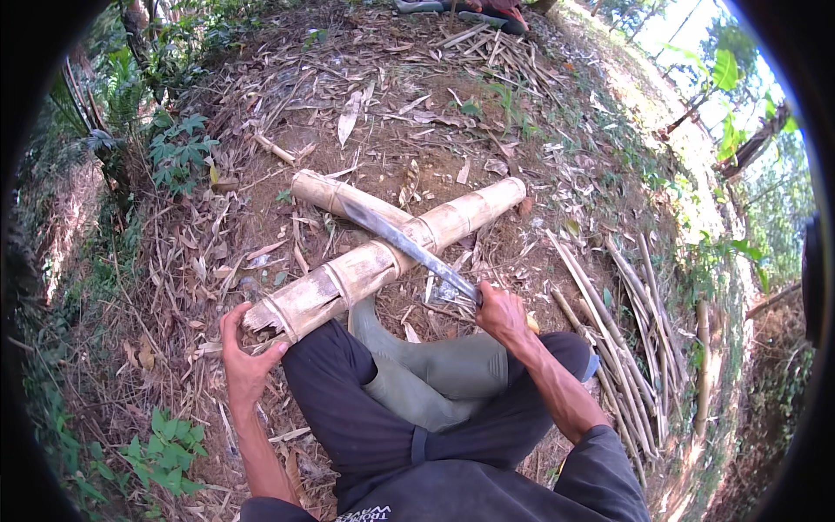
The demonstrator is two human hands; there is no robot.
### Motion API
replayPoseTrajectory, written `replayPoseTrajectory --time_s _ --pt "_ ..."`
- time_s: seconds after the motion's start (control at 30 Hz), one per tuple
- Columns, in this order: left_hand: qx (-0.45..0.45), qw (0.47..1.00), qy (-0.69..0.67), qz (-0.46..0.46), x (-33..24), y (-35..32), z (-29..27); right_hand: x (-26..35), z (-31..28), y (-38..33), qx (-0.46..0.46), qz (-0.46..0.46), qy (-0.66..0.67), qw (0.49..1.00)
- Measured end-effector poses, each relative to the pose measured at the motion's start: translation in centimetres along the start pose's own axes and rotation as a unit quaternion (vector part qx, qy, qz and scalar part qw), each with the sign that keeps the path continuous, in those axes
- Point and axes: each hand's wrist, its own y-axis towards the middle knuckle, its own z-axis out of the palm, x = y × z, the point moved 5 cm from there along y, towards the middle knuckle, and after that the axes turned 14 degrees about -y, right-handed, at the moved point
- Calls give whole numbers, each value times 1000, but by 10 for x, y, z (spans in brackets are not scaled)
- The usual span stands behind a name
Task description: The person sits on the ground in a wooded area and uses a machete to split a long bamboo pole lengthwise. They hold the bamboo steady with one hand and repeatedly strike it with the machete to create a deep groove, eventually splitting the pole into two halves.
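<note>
A thick, pale bamboo pole (348, 271) slants from my left hand up to the right. Its near end is split and jagged. My left hand (249, 355) is curled around that end, thumb on one side and fingers on the other. My right hand (507, 318) is closed round the handle of a machete (409, 247), whose long dark blade lies diagonally across the pole. A second bamboo piece (326, 191) rests on the ground under the first, crossing it; part of it is hidden by the pole and blade.
I am seated with legs folded, in dark trousers and green rubber boots (457, 367). Split bamboo strips (622, 348) are piled at the right, and more strips (504, 52) lie farther off. Another person's legs (487, 13) show at the top. Dry leaves and green plants (165, 452) surround me.
</note>
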Motion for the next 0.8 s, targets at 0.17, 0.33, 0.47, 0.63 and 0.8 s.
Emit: replayPoseTrajectory --time_s 0.17,0.33,0.47,0.63,0.8 --pt "6 999 37 17 0 1 -1 -20 0 21 12 67 25 997" --pt "19 997 51 50 0 3 -3 -9 1 7 23 48 16 998" --pt "25 997 70 26 -8 0 2 -18 -2 13 -6 40 8 999" --pt "32 996 74 37 -3 0 -3 -12 3 10 12 50 19 999" --pt "37 995 80 44 -8 4 -2 0 -14 1 15 0 -12 1000"
